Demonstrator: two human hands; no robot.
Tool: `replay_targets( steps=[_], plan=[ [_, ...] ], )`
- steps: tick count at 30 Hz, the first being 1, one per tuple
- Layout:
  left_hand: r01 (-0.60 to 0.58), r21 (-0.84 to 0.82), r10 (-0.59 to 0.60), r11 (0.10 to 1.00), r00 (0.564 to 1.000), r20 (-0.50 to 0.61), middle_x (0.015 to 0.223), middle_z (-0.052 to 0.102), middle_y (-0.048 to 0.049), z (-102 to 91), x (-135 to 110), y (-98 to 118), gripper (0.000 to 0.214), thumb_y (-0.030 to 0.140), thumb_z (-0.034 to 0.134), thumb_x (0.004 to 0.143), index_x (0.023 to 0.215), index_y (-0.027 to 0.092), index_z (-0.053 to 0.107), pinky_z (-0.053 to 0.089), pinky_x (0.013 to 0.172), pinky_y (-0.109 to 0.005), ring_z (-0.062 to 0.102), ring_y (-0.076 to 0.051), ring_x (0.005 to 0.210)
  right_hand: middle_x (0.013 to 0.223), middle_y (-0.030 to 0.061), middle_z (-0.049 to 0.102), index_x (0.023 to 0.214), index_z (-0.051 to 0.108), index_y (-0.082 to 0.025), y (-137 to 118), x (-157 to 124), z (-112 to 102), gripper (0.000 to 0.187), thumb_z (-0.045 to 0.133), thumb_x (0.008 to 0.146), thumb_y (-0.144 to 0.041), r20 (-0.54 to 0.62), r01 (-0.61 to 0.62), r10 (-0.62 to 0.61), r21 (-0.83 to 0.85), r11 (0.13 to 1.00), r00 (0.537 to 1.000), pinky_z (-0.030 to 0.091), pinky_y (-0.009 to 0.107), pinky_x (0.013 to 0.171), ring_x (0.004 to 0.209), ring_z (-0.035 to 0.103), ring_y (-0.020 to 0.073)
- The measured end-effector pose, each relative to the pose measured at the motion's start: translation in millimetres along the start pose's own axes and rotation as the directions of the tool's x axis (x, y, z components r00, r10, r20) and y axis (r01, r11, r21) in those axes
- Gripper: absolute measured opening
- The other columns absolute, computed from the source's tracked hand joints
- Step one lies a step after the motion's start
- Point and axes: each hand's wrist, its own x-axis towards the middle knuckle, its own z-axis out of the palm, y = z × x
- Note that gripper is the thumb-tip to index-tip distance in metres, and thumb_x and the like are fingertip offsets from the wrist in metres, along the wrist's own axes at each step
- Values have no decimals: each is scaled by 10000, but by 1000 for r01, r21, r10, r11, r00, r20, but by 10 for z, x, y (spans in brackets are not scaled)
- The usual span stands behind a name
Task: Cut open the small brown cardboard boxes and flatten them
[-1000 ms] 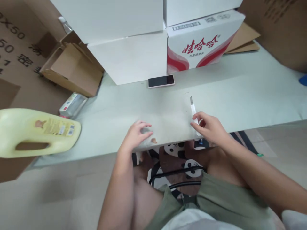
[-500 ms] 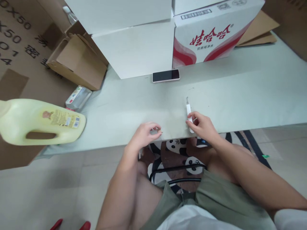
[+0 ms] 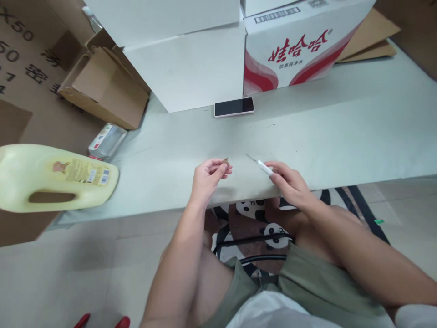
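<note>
Utility knife [image 3: 263, 167] is now pointing leftward rather than ahead; right hand [image 3: 290, 182] is gripping its handle, presumably keeping fingers [image 3: 275, 164] behind the blade [image 3: 251, 158]; left hand [image 3: 205, 178] is pinching a brown scrap [image 3: 226, 162] above the counter [image 3: 358, 127].

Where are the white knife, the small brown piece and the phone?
White knife [image 3: 265, 168]: head view, on the handle.
Small brown piece [image 3: 226, 162]: head view, exposed upper part.
Phone [image 3: 234, 107]: head view, middle of screen.
</note>
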Motion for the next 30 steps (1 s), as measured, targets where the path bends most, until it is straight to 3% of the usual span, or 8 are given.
replay_targets(
  steps=[4,12,16,21,25,30],
  plan=[
    [-14,18,14,1000,1000,18,787,771,-54,61,24,-24,326,405,843,706,905,162,758,569,735,-294,735,-165,758,810,33,758,1189,722,-214,-63,-1,64,349,471,973,-325,90,74,-68,-72,995,994,483,279,588,585,619,152],
    [37,-4,-36,999,992,121,774,768,-66,111,5,3,337,424,870,671,855,153,787,562,743,-308,700,-155,703,798,33,784,1206,738,-191,-114,31,68,377,457,980,-300,76,30,-24,-80,996,997,524,275,578,554,640,148],
    [47,-50,-39,998,987,156,788,770,-69,130,-20,4,355,453,883,664,835,158,784,565,748,-314,699,-157,696,954,46,812,1202,751,-221,-100,14,77,368,465,985,-300,52,65,-63,-49,997,997,563,280,647,682,714,166],
    [93,-138,-66,986,980,185,746,761,-62,136,-32,2,372,441,923,616,796,150,776,559,713,-279,685,-135,658,999,54,813,1191,762,-221,-64,13,96,358,473,993,-293,20,133,-132,-46,990,991,563,267,688,775,741,172],
    [234,-261,-185,936,962,199,701,739,-42,134,-20,24,369,350,955,574,802,134,762,548,655,-233,654,-98,603,825,45,778,1187,763,-220,-22,26,92,355,480,997,-316,-26,183,-189,-143,973,982,521,261,629,664,680,155],
    [323,-346,-280,881,945,168,709,725,-33,162,17,57,206,206,888,675,789,133,733,546,636,-202,646,-75,591,684,36,671,1175,771,-219,3,22,96,394,459,1003,-388,-103,151,-186,-280,948,977,475,279,582,573,585,153]
  ],
)
